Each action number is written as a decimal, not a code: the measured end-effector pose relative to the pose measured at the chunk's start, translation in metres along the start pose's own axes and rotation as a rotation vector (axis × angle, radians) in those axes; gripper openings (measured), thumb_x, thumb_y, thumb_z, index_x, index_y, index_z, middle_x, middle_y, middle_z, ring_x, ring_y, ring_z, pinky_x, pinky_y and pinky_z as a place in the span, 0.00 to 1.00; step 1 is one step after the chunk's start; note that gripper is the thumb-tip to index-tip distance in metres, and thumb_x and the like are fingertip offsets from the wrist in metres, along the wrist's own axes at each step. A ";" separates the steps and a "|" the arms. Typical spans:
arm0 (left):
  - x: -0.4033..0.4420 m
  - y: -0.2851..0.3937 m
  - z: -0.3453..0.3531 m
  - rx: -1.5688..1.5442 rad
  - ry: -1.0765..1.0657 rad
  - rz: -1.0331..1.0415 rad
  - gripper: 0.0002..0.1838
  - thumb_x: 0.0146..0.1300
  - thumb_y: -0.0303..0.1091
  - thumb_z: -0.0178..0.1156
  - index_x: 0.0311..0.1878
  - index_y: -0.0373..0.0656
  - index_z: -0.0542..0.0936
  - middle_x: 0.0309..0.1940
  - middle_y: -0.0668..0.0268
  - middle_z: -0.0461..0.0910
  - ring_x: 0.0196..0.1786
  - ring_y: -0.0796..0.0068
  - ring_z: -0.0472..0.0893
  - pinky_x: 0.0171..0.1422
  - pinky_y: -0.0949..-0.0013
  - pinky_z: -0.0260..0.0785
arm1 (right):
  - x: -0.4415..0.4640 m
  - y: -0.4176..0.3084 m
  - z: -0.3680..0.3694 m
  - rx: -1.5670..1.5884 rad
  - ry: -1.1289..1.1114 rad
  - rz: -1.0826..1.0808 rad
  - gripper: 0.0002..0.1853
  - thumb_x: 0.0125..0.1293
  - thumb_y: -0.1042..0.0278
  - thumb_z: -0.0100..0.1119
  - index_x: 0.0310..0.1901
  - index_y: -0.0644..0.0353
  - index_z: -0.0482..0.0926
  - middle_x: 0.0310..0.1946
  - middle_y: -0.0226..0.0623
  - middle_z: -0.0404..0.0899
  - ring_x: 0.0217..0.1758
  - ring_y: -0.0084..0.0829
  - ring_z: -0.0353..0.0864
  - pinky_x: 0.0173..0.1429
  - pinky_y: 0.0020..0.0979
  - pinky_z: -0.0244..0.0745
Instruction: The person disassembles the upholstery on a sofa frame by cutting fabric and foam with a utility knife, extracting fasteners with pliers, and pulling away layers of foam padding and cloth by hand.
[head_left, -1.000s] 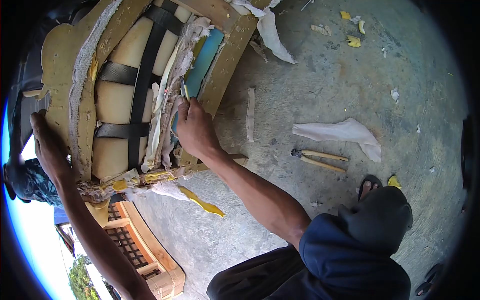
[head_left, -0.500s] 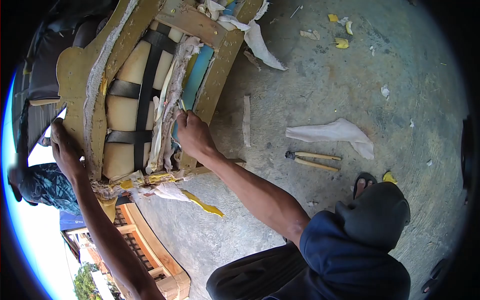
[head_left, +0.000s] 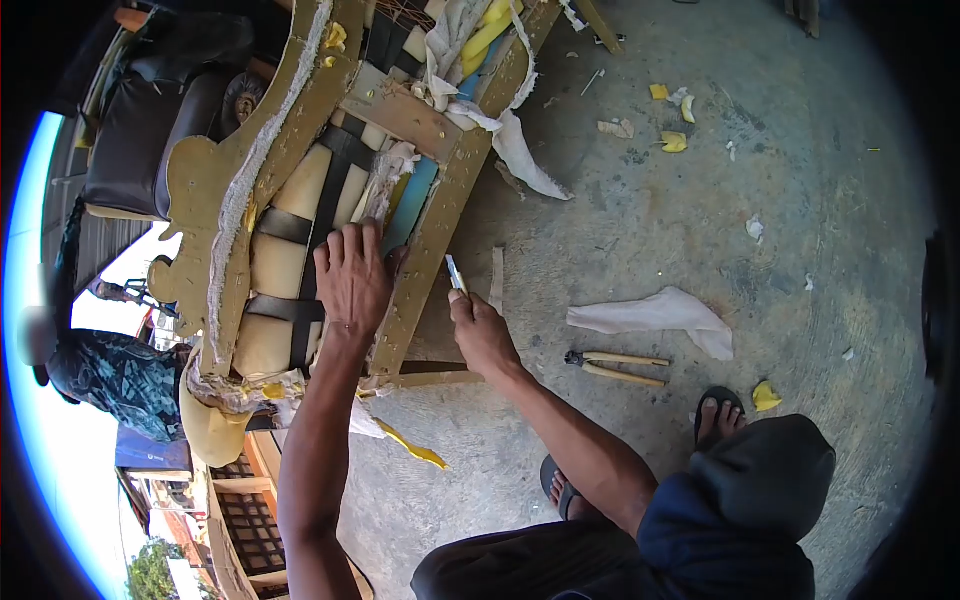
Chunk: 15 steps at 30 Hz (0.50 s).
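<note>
In my right hand [head_left: 483,332], closed around its handle, is a utility knife [head_left: 456,273] with its blade out, held beside the wooden furniture frame [head_left: 428,255] and apart from it. My left hand [head_left: 353,280] is closed over the strip of torn fabric and padding [head_left: 388,180] inside the frame; the part under the fingers is hidden. Black webbing straps [head_left: 325,205] cross over cream foam [head_left: 280,265] near that hand. A blue panel [head_left: 411,200] shows between the padding and the frame's edge.
Pincers [head_left: 615,366] and a pale cloth scrap [head_left: 655,318] lie on the concrete floor [head_left: 600,450]. Yellow foam bits [head_left: 674,142] are scattered farther off. A person in a patterned shirt [head_left: 120,375] stands at left, near a dark upholstered seat [head_left: 130,150]. A slatted wooden frame [head_left: 240,500] is below.
My left hand has moved from the frame's outer left edge onto the torn padding. My right hand, with the knife, has pulled away from the padding to the right and lower.
</note>
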<state>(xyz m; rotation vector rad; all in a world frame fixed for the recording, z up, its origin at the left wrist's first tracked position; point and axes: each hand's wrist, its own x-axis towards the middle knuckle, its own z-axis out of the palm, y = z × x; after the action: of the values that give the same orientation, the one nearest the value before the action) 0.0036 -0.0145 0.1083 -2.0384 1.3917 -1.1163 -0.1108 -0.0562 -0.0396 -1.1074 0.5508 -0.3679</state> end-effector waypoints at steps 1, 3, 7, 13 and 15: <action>0.005 -0.001 0.007 0.055 -0.077 0.005 0.16 0.68 0.44 0.60 0.53 0.46 0.77 0.41 0.65 0.74 0.48 0.65 0.74 0.51 0.61 0.62 | 0.003 0.000 -0.004 0.044 0.044 0.066 0.22 0.80 0.45 0.46 0.36 0.56 0.70 0.17 0.26 0.63 0.15 0.23 0.65 0.19 0.33 0.62; 0.017 -0.007 0.019 0.109 -0.095 0.094 0.13 0.68 0.42 0.58 0.50 0.46 0.76 0.40 0.66 0.74 0.48 0.67 0.74 0.50 0.62 0.62 | 0.004 -0.003 -0.012 0.018 0.054 0.095 0.25 0.79 0.42 0.44 0.41 0.60 0.75 0.27 0.42 0.74 0.31 0.42 0.74 0.36 0.43 0.68; 0.045 -0.002 0.023 0.261 -0.197 0.198 0.06 0.67 0.35 0.54 0.42 0.46 0.78 0.35 0.67 0.79 0.42 0.68 0.79 0.48 0.63 0.63 | -0.001 -0.007 -0.010 0.021 0.034 0.134 0.29 0.78 0.41 0.42 0.45 0.62 0.80 0.35 0.54 0.84 0.44 0.57 0.85 0.50 0.49 0.76; -0.032 -0.036 -0.006 -0.179 -0.436 0.419 0.05 0.64 0.30 0.56 0.35 0.44 0.81 0.22 0.62 0.81 0.30 0.64 0.84 0.50 0.59 0.69 | -0.008 -0.023 -0.003 0.158 -0.003 0.107 0.23 0.79 0.43 0.44 0.41 0.58 0.74 0.25 0.36 0.71 0.26 0.35 0.69 0.31 0.36 0.64; -0.043 -0.058 -0.035 -0.289 -0.317 0.341 0.02 0.58 0.30 0.62 0.33 0.44 0.80 0.22 0.62 0.81 0.30 0.60 0.83 0.50 0.59 0.70 | -0.010 -0.028 -0.006 0.244 -0.025 0.071 0.20 0.80 0.45 0.46 0.38 0.53 0.68 0.16 0.19 0.58 0.12 0.15 0.53 0.15 0.25 0.52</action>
<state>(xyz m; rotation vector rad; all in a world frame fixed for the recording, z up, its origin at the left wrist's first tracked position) 0.0002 0.0512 0.1540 -1.9530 1.7186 -0.4495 -0.1224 -0.0667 -0.0132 -0.8543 0.5069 -0.3488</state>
